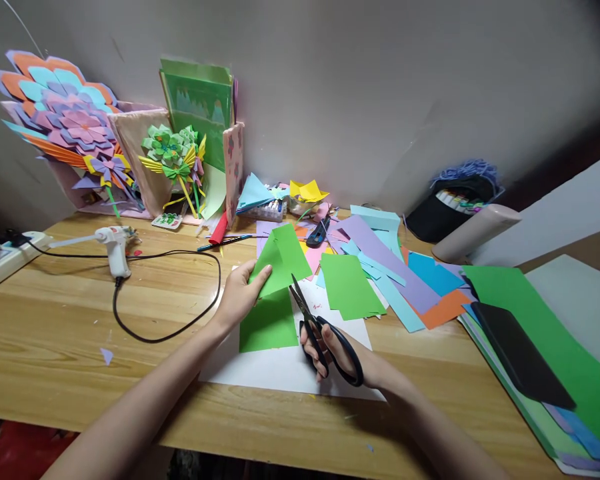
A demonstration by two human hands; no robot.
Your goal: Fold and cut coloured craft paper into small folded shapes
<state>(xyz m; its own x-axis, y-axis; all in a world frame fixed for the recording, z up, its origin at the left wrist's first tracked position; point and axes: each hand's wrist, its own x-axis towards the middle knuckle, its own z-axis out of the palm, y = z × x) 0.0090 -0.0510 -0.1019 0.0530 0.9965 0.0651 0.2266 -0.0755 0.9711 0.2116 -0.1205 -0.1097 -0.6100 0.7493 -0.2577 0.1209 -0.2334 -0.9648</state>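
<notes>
Green paper: a green paper (269, 327) lies in the middle of the table (80, 313), on a white sheet (280, 370), straight ahead of the person.
Long axis: it runs from the near edge away toward the wall, leaning a little right at the far end. The far half is bent up off the white sheet.
Scissors: the black-handled scissors (306, 312) sit at the paper's right edge, about halfway along. The tips point away and to the left, into the bend.
Blades: parted a little, in a narrow V, with the paper's edge at the mouth. I cannot tell whether they have bitten in.
Right hand: the right hand (337, 353) is just right of the paper's near half, fingers through the handle loops and closed on them.
Left hand: the left hand (240, 293) touches the paper's left side. Thumb on top and fingers beneath pinch the raised half.
Nearer hand: the left is on the paper itself, while the right meets it only through the blades.
Around: another green sheet (350, 287) and a pile of coloured paper (410, 280) lie to the right, and a glue gun (113, 243) with its cord (180, 323) lies to the left.
</notes>
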